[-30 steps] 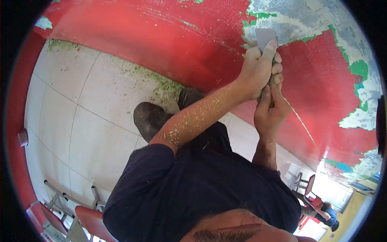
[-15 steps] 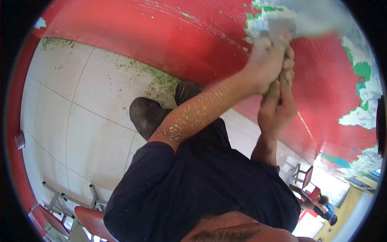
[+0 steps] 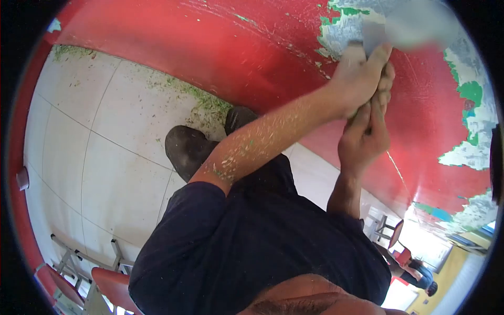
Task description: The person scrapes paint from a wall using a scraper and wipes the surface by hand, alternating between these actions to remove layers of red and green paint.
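Note:
My left hand (image 3: 359, 79) is closed near the front of a paint scraper, its thumb stretched toward the blade. Behind it, my right hand (image 3: 366, 136) grips the rear of the same tool, and the fingers hide most of the handle. The scraper's flat grey blade (image 3: 373, 35) lies against the wall where bare patches meet paint. Red paint (image 3: 252, 58) covers much of the wall, with ragged green and white-grey areas (image 3: 475, 113) at the right. Pale and green flakes cling to my left forearm (image 3: 262, 136).
Green and pale paint flakes (image 3: 212, 102) lie along the wall's foot on the tiled floor (image 3: 126, 147), near my dark shoes (image 3: 189, 149). Red chairs (image 3: 113, 286) stand at lower left. Another person (image 3: 420, 273) is at lower right. A blurred spot hides part of the wall at the top.
Both hands and the scraper have shifted slightly to the right along the wall. My left thumb looks more extended toward the blade. The view has moved slightly.

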`<state>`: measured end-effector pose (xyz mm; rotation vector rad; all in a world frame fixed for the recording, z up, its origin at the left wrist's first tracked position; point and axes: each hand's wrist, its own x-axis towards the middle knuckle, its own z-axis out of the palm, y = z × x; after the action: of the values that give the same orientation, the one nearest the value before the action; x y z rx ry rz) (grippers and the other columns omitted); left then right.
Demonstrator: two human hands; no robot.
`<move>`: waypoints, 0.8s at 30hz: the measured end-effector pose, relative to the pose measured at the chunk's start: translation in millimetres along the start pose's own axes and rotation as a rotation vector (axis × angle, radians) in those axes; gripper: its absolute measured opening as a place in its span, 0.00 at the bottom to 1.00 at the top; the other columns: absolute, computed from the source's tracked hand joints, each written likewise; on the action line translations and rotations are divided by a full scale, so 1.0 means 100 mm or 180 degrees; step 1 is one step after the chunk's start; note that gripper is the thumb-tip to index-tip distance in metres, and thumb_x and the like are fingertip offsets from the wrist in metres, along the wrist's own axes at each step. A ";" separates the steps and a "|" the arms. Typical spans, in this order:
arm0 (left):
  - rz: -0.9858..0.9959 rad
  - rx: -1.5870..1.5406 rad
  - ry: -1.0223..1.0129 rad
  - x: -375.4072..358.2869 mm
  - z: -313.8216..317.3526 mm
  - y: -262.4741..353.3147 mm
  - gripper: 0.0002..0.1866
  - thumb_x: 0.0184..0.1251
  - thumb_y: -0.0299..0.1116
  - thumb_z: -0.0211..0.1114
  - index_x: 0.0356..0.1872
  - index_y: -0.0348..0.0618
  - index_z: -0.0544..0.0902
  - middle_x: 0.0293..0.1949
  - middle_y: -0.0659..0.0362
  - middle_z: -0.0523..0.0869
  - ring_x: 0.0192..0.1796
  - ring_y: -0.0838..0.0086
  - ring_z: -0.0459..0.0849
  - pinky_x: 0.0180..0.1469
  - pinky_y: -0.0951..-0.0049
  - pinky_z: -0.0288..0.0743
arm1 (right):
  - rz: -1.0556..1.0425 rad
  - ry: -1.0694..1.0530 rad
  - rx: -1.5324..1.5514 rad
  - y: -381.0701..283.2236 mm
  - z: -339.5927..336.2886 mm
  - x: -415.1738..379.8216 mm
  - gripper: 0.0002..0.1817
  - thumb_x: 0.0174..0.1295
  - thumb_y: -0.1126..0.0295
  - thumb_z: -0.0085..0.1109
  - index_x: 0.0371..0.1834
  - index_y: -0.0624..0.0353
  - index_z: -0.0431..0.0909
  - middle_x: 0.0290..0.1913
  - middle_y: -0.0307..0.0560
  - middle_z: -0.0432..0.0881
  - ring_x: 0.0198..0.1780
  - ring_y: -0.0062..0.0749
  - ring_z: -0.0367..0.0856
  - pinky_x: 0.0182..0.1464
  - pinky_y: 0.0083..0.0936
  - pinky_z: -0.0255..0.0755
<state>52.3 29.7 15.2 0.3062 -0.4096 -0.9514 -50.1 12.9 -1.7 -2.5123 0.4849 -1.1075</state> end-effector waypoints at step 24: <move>0.4366 0.5775 0.4095 0.45 -1.15 1.11 0.22 0.77 0.50 0.41 0.31 0.44 0.72 0.20 0.61 0.71 0.19 0.72 0.71 0.26 0.71 0.72 | 0.0209 0.1019 0.1071 0.54 -0.76 -0.21 0.26 0.71 0.67 0.45 0.67 0.73 0.62 0.22 0.41 0.71 0.16 0.15 0.61 0.13 0.12 0.53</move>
<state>209.0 61.5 -29.1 1.8047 -0.0512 1.2774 -130.0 -38.8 8.9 -2.0285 0.4187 -1.4402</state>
